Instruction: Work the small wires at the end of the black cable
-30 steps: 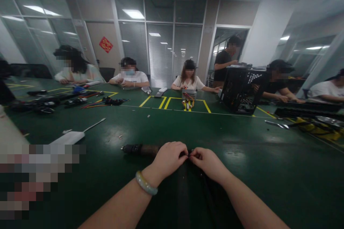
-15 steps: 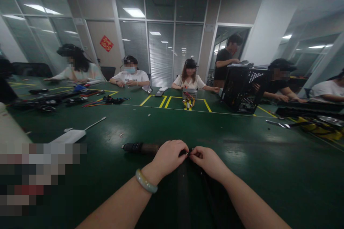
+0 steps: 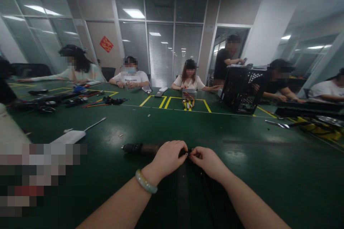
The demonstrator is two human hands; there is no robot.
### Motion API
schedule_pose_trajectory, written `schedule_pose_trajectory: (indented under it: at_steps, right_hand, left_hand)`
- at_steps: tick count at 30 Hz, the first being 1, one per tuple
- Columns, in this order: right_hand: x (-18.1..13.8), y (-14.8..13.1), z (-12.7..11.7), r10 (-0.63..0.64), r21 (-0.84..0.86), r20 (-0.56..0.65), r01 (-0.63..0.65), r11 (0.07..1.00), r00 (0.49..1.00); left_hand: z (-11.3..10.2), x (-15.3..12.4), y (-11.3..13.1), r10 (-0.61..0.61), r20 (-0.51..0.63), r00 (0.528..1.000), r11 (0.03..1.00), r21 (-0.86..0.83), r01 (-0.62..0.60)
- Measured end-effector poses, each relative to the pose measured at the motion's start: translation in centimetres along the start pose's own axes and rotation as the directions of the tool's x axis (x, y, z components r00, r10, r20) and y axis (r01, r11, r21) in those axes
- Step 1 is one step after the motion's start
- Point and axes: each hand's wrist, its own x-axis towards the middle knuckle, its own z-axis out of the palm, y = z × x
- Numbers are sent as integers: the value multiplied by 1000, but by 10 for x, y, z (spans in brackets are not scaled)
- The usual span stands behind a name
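My left hand (image 3: pixel 169 157), with a pale green bangle on its wrist, is closed over the near end of a dark tool with a brownish barrel (image 3: pixel 139 148) that lies on the green table (image 3: pixel 242 132). My right hand (image 3: pixel 208 162) is pinched on a small dark part right beside the left fingertips; I cannot make out what it is. A black flat object (image 3: pixel 182 193) stretches from under both hands toward me. The two hands almost touch at the fingertips.
A white flat device with a thin rod (image 3: pixel 72 136) lies to the left. A black computer case (image 3: pixel 242 87) stands at the right, with metal tools (image 3: pixel 279 125) and yellow parts beyond. A small box with coloured wires (image 3: pixel 188 98) sits inside yellow tape lines. Several people sit around the table.
My hands have stayed in the same place on the tool with only slight finger movement. The person at the far left has stretched an arm out along the table.
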Motion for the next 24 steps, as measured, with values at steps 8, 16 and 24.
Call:
schedule_pose_trajectory:
  at_steps: [8,16,24]
  right_hand:
    - [0,3,0,-6,-24,-8,6,1000,1000]
    - [-1,-1,-1,1,-16,8,-1,1000,1000]
    - [0,0,-2,2,-35,3,-2,999,1000]
  left_hand:
    - [-1,0,-1,47,0,999,998,-39,-47]
    - [2,-1,-3,52,2,999,998,-43,-52]
    - [2,1,-5,44,18,999,999,-29,-44]
